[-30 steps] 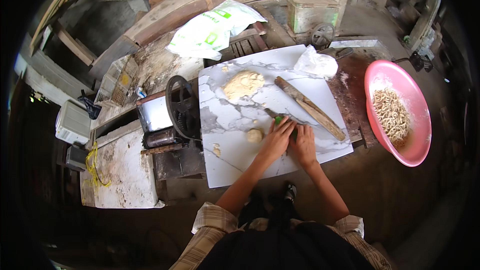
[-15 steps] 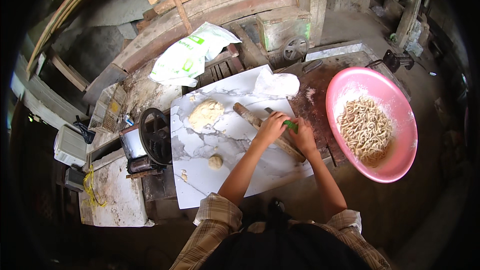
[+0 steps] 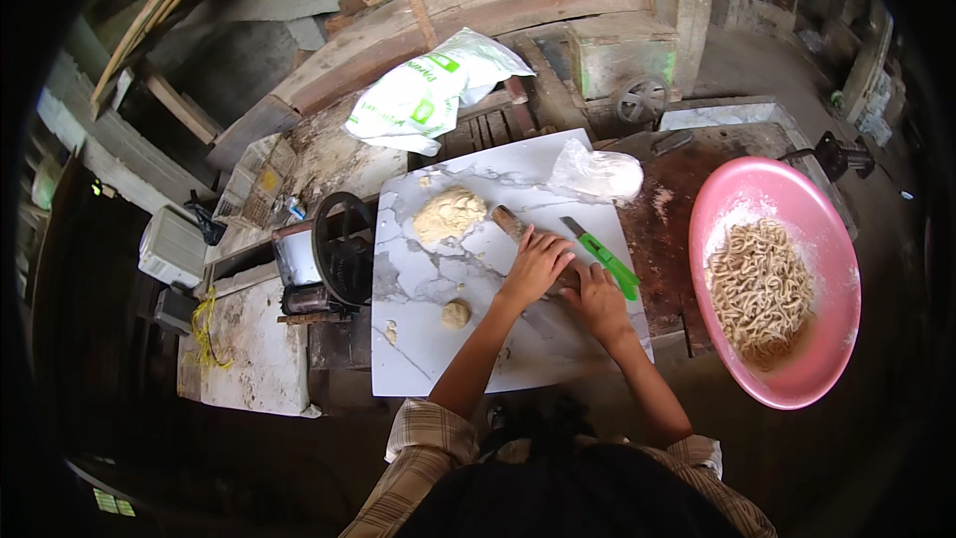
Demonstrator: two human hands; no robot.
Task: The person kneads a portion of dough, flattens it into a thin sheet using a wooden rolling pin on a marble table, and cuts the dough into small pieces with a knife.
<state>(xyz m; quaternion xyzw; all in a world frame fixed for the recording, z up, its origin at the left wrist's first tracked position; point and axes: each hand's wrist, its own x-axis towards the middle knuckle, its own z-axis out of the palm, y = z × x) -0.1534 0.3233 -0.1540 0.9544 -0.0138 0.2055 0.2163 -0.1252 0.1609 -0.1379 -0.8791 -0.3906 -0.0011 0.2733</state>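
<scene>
The left hand (image 3: 539, 265), fingers loosely spread, and the right hand (image 3: 600, 307) (its grip I cannot tell) are resting over the pin (image 3: 507, 222) on the bench (image 3: 428, 354), while dough (image 3: 450, 215) and a ball (image 3: 455, 314) are lying unrolled leftward and strips (image 3: 762, 284), seemingly finished, are lying in the basin (image 3: 835, 254).

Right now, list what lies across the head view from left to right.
Tangled yellow string, round black metal wheel, pale lumpy dough mound, bare left hand, bare right hand, oval pink plastic basin.

Rough food wkshp, prob.: dough (image 3: 449, 214), roller machine (image 3: 344, 261), lg. basin (image 3: 837, 274)
</scene>
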